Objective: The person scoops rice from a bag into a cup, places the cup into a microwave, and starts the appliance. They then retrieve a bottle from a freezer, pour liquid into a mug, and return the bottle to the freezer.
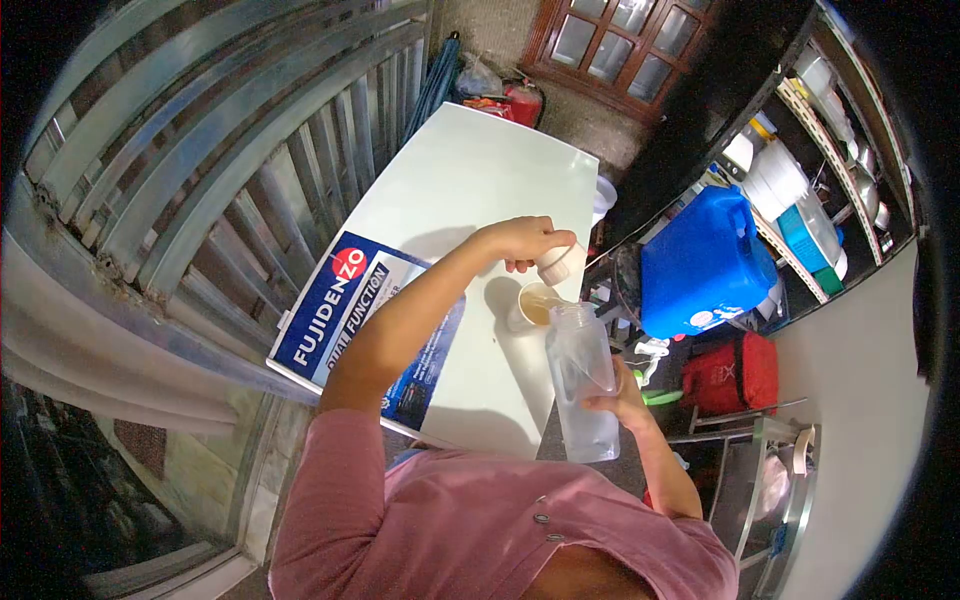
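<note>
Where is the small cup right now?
In the head view the small cup stands on the white appliance top, just below the left hand and beside the mouth of the clear bottle.

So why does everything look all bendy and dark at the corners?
In the head view a very wide lens curves the metal bars and the shelves, and leaves black corners. The white top shines with soft glare. The left hand with a small cup casts a shadow there. The right hand tilts a clear bottle, sharp enough to see through.
</note>
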Action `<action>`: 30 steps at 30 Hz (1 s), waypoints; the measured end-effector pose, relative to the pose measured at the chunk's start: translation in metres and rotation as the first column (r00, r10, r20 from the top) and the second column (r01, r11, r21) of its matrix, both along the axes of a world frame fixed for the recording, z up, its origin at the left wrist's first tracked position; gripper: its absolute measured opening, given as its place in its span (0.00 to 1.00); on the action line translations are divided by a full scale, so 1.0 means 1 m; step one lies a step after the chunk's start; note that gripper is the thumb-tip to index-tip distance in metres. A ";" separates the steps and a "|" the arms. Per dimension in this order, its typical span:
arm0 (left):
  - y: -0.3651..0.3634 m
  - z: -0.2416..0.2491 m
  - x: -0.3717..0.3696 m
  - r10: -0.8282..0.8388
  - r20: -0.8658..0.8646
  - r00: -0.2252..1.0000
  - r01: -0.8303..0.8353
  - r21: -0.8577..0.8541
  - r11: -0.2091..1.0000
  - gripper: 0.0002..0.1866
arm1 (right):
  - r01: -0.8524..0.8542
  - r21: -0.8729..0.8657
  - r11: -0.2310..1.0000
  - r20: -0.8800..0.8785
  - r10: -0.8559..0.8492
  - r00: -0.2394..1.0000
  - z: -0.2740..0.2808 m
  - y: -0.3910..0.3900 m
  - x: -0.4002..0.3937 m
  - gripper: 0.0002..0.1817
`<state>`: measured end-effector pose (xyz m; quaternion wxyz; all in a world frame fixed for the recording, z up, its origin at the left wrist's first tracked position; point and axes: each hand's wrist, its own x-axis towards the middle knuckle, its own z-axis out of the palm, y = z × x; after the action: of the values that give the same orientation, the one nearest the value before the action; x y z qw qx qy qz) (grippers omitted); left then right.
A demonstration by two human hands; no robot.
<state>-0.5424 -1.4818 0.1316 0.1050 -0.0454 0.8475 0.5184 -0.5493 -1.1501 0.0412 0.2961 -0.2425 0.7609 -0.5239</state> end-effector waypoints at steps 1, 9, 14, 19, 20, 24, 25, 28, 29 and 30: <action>-0.001 -0.001 0.001 0.010 -0.001 1.000 -0.010 0.004 1.000 0.33 | 0.009 -0.002 1.000 0.002 -0.009 1.000 -0.001 0.000 0.001 0.48; -0.006 -0.007 0.012 0.034 0.014 0.999 -0.035 0.034 0.999 0.31 | 0.024 0.090 0.996 0.003 -0.024 1.000 0.011 -0.004 0.006 0.49; -0.009 -0.014 0.024 0.083 0.022 0.996 -0.084 0.032 0.996 0.30 | 0.033 -0.004 0.999 -0.034 -0.033 0.999 0.007 -0.006 0.006 0.47; -0.001 0.009 0.049 0.131 -0.049 0.990 -0.132 -0.023 0.991 0.28 | 0.028 -0.159 0.987 -0.135 -0.050 0.990 0.009 -0.024 0.021 0.48; 0.002 0.014 0.056 0.107 -0.128 0.986 -0.111 -0.019 0.994 0.27 | 0.022 -0.186 0.982 -0.178 -0.056 0.982 0.010 -0.030 0.026 0.49; 0.020 0.048 0.095 0.016 -0.372 0.928 -0.083 -0.164 0.983 0.23 | -0.002 -0.186 0.983 -0.314 -0.057 0.948 0.008 -0.055 0.049 0.51; 0.022 0.050 0.103 -0.044 -0.470 0.881 -0.098 -0.274 0.957 0.22 | -0.001 -0.185 0.983 -0.338 -0.063 0.939 0.004 -0.061 0.054 0.52; 0.036 0.057 0.126 -0.082 -0.536 0.840 -0.165 -0.396 0.903 0.22 | -0.015 -0.212 0.977 -0.381 -0.069 0.922 -0.008 -0.076 0.068 0.52; 0.039 0.061 0.135 -0.081 -0.518 0.852 -0.183 -0.438 0.880 0.22 | -0.027 -0.265 0.964 -0.367 -0.075 0.927 -0.011 -0.083 0.074 0.52; 0.042 0.067 0.142 -0.080 -0.500 0.863 -0.199 -0.479 0.855 0.23 | -0.037 -0.319 0.947 -0.352 -0.082 0.933 -0.013 -0.090 0.078 0.52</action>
<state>-0.4001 -1.4396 0.1981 -0.1519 0.0375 0.9503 0.2691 -0.4715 -1.2402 0.0279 0.1022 -0.3704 0.7097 -0.5905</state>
